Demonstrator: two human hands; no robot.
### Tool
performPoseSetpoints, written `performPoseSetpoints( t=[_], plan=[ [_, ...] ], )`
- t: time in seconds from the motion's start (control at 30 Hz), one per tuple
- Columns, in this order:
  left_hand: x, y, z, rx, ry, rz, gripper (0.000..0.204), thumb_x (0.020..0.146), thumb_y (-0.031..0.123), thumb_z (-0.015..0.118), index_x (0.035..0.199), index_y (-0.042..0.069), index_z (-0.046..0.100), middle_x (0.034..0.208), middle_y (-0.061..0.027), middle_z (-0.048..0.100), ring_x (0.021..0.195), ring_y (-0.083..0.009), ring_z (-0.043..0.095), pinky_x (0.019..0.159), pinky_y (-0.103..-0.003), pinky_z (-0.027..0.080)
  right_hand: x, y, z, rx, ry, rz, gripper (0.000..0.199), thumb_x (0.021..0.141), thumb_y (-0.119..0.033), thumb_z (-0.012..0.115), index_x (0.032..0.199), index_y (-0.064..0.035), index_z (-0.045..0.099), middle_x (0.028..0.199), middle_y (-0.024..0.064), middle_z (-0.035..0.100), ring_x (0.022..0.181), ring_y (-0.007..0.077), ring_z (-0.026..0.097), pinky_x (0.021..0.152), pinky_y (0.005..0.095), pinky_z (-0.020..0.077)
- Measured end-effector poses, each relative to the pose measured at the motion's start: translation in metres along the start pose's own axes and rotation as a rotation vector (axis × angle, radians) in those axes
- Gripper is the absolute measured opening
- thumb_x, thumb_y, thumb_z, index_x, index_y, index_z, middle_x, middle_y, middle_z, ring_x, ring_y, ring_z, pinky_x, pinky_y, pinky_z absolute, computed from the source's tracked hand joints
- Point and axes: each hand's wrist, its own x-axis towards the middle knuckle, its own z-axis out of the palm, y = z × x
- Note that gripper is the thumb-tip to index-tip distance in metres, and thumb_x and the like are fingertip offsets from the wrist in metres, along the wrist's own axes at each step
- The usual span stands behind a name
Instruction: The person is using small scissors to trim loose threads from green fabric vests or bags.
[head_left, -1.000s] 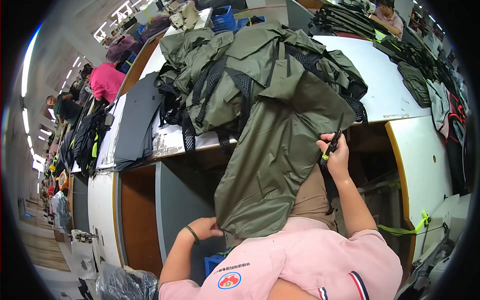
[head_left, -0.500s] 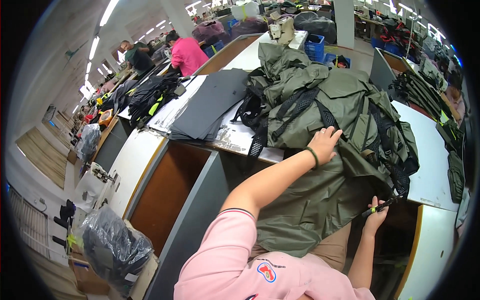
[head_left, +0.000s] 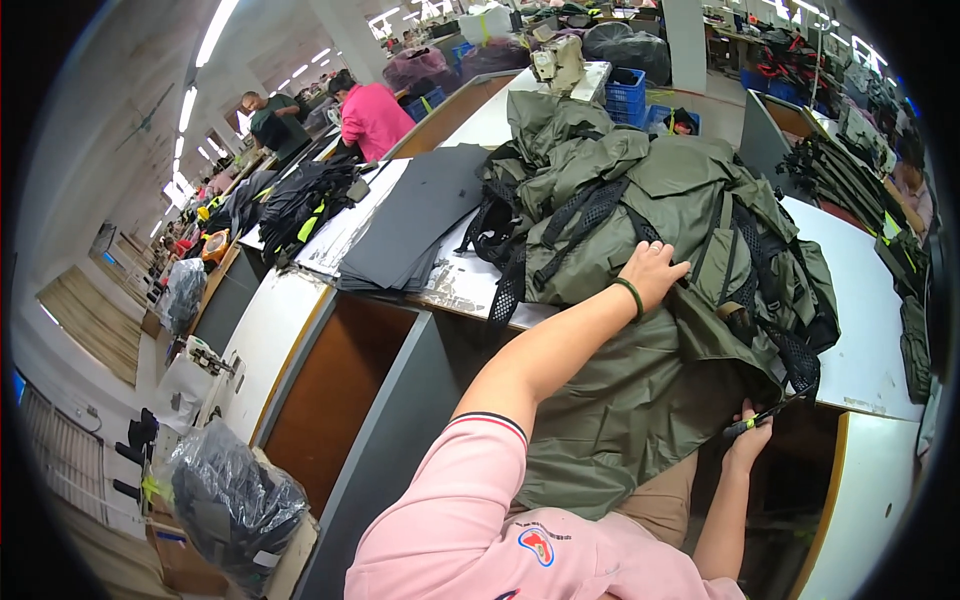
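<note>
Workshop worktop [head_left: 860,300] carries a heap of olive backpacks [head_left: 660,200], one draping over its near edge. My left hand [head_left: 652,272] lies flat, open, on them; my right hand [head_left: 748,440] grips a small tool [head_left: 765,415]. Fabric looks soft, floppy; straps offer hold.

One head-worn fisheye view looks steeply down from just above the person's pink shoulder, close over the white table [head_left: 860,330]. It faces forward along the workshop, edges bending toward the rim.
</note>
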Motion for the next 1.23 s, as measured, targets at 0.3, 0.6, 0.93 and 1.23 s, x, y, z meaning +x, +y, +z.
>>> performPoseSetpoints(
  t=[0.3,0.6,0.93,1.23],
  plan=[
    [0.014,0.011,-0.015,-0.659,-0.244,-0.158,0.016,0.090,0.021,0.057,0.086,0.006,0.062,0.084,-0.0172,0.059,0.091,-0.0332,0.063,0.077,-0.042,0.047,-0.026,-0.045,-0.011,0.000,-0.092,-0.127,0.015,0.091,-0.008,0.070,0.099,-0.0083,0.057,0.087,-0.0022,0.054,0.065,0.0068,0.053,0.060,0.0213,0.0433],
    [-0.032,0.002,-0.117,-1.450,-0.107,-0.504,0.019,0.096,0.022,0.052,0.081,0.010,0.051,0.075,0.0066,0.044,0.072,-0.0059,0.042,0.065,-0.025,0.037,-0.053,-0.109,-0.035,-0.145,-0.247,-0.223,0.028,0.079,-0.002,0.075,0.098,-0.0058,0.054,0.089,0.0011,0.054,0.066,0.0093,0.056,0.056,0.0250,0.0497],
    [-0.121,0.026,-0.254,-1.859,0.261,0.229,0.021,0.084,0.011,0.053,0.070,-0.004,0.055,0.065,-0.0154,0.059,0.054,-0.0255,0.053,0.055,-0.039,0.043,-0.095,-0.154,-0.011,-0.068,-0.552,-0.208,0.032,0.072,-0.001,0.076,0.094,-0.0033,0.053,0.080,0.0029,0.058,0.068,0.0118,0.061,0.060,0.0270,0.0497],
    [-0.218,-0.012,-0.195,-2.152,0.415,-0.968,0.034,0.098,0.024,0.057,0.116,-0.004,0.063,0.116,-0.0130,0.069,0.095,-0.0233,0.067,0.091,-0.037,0.052,-0.098,-0.176,0.043,-0.113,-0.813,-0.085,0.026,0.082,-0.008,0.077,0.096,-0.0059,0.055,0.079,0.0007,0.061,0.068,0.0095,0.062,0.059,0.0245,0.0496]
  ],
)
